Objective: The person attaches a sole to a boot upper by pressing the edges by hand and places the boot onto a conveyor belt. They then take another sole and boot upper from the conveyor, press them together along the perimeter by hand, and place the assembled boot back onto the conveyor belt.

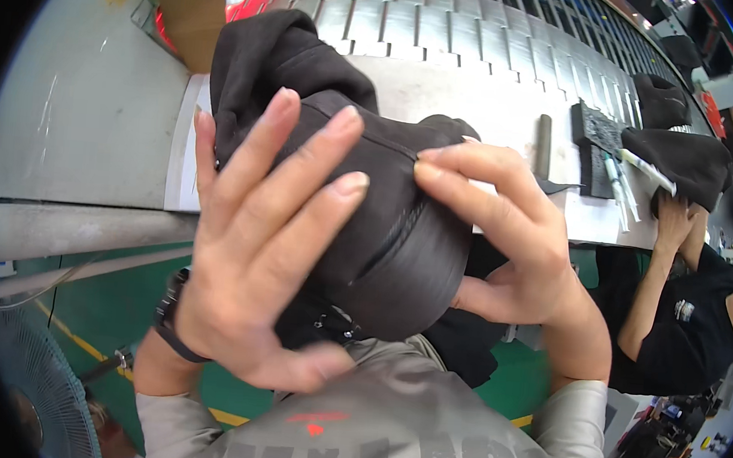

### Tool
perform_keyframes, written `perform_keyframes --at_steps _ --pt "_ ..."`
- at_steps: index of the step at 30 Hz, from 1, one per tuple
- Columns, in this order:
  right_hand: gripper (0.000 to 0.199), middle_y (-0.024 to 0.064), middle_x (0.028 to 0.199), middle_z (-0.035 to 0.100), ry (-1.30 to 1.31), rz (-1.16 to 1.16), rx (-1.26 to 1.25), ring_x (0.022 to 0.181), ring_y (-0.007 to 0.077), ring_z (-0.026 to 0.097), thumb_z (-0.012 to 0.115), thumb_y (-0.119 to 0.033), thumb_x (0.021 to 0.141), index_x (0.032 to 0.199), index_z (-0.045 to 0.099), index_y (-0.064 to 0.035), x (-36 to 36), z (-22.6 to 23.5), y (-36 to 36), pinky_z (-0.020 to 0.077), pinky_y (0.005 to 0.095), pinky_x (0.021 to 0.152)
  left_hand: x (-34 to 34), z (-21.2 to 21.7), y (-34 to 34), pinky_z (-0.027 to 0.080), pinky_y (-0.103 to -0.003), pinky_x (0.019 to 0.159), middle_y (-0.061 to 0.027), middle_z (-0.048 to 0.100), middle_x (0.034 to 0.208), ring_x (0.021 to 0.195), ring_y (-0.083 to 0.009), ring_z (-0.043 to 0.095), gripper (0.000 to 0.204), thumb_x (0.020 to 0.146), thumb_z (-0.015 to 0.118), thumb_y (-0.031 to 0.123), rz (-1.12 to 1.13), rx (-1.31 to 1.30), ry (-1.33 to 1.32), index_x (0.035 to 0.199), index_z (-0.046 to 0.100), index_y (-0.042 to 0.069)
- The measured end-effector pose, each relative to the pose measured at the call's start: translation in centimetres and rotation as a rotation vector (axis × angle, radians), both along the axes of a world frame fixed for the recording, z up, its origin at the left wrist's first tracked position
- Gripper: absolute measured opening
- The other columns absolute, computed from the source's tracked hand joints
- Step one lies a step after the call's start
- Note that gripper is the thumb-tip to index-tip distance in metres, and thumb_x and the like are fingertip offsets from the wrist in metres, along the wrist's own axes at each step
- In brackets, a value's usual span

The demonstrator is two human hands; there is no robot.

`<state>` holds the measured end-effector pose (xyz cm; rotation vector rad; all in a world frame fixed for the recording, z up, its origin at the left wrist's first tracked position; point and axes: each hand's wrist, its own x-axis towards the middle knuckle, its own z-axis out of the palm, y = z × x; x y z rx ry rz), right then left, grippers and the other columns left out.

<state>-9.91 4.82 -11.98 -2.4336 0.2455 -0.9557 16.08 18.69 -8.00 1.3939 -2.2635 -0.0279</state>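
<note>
A dark brown, suede-like boot (419, 268) is in front of my chest at the bench edge, its rounded end towards me. A raised seam crosses it, and a folded soft part lies beyond on the bench. My right hand (513, 232) grips its right side, fingertips pressed at the seam and thumb lower on the edge. Over the left side, my left hand (254, 237) has its fingers spread, slightly blurred, with nothing in it. Whether its fingertips touch the surface I cannot tell. The left hand and forearm hide part of the boot.
A metal slatted conveyor (434, 32) runs along the far side. At right on the bench (513, 111) lie a hammer (544, 148), dark blocks (596, 152) and several syringes (646, 171). A co-worker (678, 314) handles another dark piece (690, 164). A fan (31, 383) stands at lower left.
</note>
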Motion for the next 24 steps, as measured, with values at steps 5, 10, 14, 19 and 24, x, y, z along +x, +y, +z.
perform_keyframes --at_steps 5,10,14,19,24 --pt "0.059 0.0181 0.116 0.071 -0.025 0.005 -0.188 0.103 0.0364 0.072 0.081 -0.019 0.067 0.123 0.076 0.0029 0.3 -0.4 1.3 0.0609 0.0512 0.095 -2.9 -3.7 0.6 0.009 -0.071 0.13 -0.0163 0.066 0.142 0.144 -0.0435 0.049 0.116 0.074 0.059 0.101 0.145 -0.26 -0.01 0.141 0.059 0.006" --pt "0.05 0.0184 0.107 0.068 -0.096 0.071 -0.175 0.093 0.0343 0.069 0.079 -0.016 0.067 0.111 0.073 0.0062 0.3 -1.8 0.3 0.0625 0.0489 0.087 -3.5 -4.5 -0.1 0.019 -0.071 0.129 -0.0088 0.072 0.124 0.122 -0.0307 0.06 0.095 0.084 0.052 0.095 0.142 -0.364 -0.039 0.124 0.068 0.01" --pt "0.044 0.0174 0.103 0.065 -0.17 0.117 -0.143 0.087 0.0333 0.065 0.08 -0.017 0.073 0.108 0.068 0.0052 0.1 -2.6 0.1 0.0604 0.0499 0.083 -4.2 -4.7 -0.2 0.023 -0.069 0.128 -0.0066 0.073 0.121 0.116 -0.0279 0.061 0.089 0.088 0.051 0.092 0.153 -0.402 -0.03 0.12 0.068 0.012" --pt "0.042 0.0166 0.103 0.064 -0.206 0.144 -0.102 0.086 0.0331 0.064 0.082 -0.023 0.083 0.11 0.067 0.0046 0.2 -2.8 -0.1 0.0585 0.0502 0.082 -4.2 -4.6 -0.2 0.026 -0.067 0.127 -0.0053 0.074 0.119 0.116 -0.0268 0.061 0.087 0.088 0.053 0.092 0.152 -0.394 -0.015 0.119 0.069 0.012" --pt "0.041 0.0172 0.103 0.065 -0.209 0.153 -0.099 0.087 0.033 0.064 0.082 -0.025 0.085 0.109 0.068 0.0048 0.1 -2.7 -0.2 0.0583 0.0505 0.082 -4.2 -5.0 -0.5 0.033 -0.061 0.124 -0.0048 0.075 0.116 0.113 -0.0261 0.061 0.083 0.088 0.055 0.09 0.135 -0.434 0.037 0.115 0.071 0.013"
